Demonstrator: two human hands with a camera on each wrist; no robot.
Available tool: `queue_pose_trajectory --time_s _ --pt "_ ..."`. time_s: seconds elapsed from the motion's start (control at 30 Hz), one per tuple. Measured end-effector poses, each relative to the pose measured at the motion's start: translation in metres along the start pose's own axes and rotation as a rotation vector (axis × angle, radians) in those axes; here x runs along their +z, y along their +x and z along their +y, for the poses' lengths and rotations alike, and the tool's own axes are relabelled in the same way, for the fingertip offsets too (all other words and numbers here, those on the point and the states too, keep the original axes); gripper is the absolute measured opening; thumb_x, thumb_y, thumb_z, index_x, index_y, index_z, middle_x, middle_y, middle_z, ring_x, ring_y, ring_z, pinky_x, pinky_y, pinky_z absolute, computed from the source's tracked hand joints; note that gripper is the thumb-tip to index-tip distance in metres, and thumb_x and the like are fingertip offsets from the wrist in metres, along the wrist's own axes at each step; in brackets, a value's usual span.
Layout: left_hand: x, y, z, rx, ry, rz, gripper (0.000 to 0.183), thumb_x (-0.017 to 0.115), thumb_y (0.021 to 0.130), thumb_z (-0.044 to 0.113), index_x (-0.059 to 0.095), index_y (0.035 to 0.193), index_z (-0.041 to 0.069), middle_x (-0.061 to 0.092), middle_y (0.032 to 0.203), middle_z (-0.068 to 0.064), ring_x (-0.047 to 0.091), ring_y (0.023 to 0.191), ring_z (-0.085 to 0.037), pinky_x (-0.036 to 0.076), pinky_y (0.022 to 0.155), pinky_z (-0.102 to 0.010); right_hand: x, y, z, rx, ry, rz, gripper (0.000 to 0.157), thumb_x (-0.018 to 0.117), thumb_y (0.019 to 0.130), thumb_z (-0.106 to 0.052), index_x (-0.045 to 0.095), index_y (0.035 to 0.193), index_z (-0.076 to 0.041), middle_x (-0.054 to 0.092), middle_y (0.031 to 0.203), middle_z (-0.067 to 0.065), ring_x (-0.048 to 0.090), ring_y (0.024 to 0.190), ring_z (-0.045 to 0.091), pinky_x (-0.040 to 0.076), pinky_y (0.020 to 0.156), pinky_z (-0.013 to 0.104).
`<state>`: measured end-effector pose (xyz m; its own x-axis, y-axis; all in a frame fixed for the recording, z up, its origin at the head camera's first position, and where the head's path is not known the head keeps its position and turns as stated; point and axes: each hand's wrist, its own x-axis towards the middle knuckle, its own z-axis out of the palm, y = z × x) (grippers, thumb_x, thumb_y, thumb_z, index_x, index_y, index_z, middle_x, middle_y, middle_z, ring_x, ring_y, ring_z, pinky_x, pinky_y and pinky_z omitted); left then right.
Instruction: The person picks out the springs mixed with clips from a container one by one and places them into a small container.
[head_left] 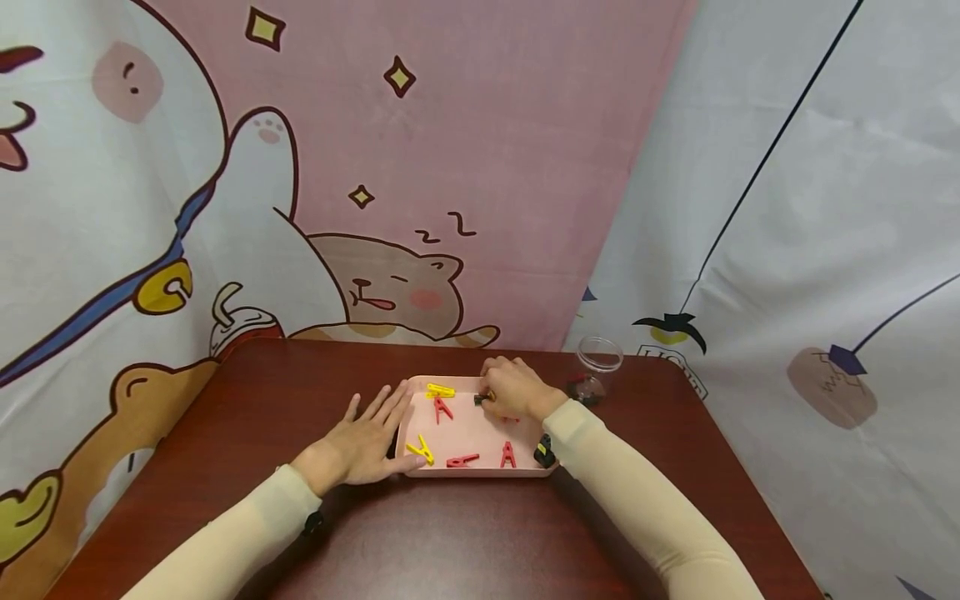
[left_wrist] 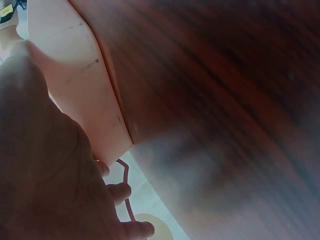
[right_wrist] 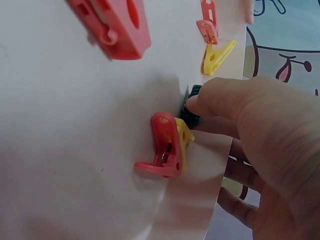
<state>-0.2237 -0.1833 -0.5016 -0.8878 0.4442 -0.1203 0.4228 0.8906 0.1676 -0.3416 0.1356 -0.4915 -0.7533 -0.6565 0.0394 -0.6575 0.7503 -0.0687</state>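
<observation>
My left hand lies with straight, spread fingers on the left edge of a pink tray. Inside the tray's far right part, my right hand pinches a small dark green, ridged thing between thumb and index finger; its kind I cannot tell. Close beside those fingertips, a red clothespin leans on a yellow clothespin. Other clothespins lie about the tray: a yellow one over a red one at the far left, a yellow one at the near left, and red ones along the near side.
A clear jar with red and dark things at its bottom stands beyond the tray's right corner. The tray sits on a dark red-brown wooden table. Behind the table's far edge hangs a cartoon-printed cloth.
</observation>
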Motion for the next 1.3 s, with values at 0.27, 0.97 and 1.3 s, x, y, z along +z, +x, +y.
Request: queue_pose_trajectory --time_s 0.27,0.97,1.3 --pt "0.000 -0.001 0.000 -0.001 -0.002 0.010 0.126 0.052 0.103 0.093 0.011 0.189 0.009 0.007 0.199 -0.013 0.022 0.183 -0.044 0.018 0.141 -0.084 -0.002 0.000 -0.002 -0.061 -0.080 0.029 0.013 0.087 0.104 -0.024 0.088 0.091 -0.021 0.081 0.123 0.002 0.072 0.121 0.028 0.058 0.106 0.055" --pt "0.001 0.000 -0.001 0.000 0.002 0.007 0.127 0.052 0.103 0.093 0.011 0.189 0.009 0.006 0.199 -0.013 0.021 0.183 -0.045 0.018 0.141 -0.084 -0.009 -0.009 0.005 0.023 -0.023 0.087 0.012 0.093 0.101 -0.028 0.093 0.109 -0.020 0.082 0.126 -0.002 0.073 0.122 0.024 0.058 0.109 0.053" --pt "0.001 0.001 -0.002 -0.003 0.005 0.004 0.125 0.053 0.104 0.092 0.008 0.189 0.011 0.005 0.199 -0.013 0.019 0.184 -0.045 0.016 0.142 -0.084 -0.016 -0.019 0.006 0.004 0.003 0.179 0.016 0.095 0.100 -0.029 0.093 0.112 -0.019 0.081 0.128 0.002 0.073 0.124 0.027 0.061 0.107 0.052"
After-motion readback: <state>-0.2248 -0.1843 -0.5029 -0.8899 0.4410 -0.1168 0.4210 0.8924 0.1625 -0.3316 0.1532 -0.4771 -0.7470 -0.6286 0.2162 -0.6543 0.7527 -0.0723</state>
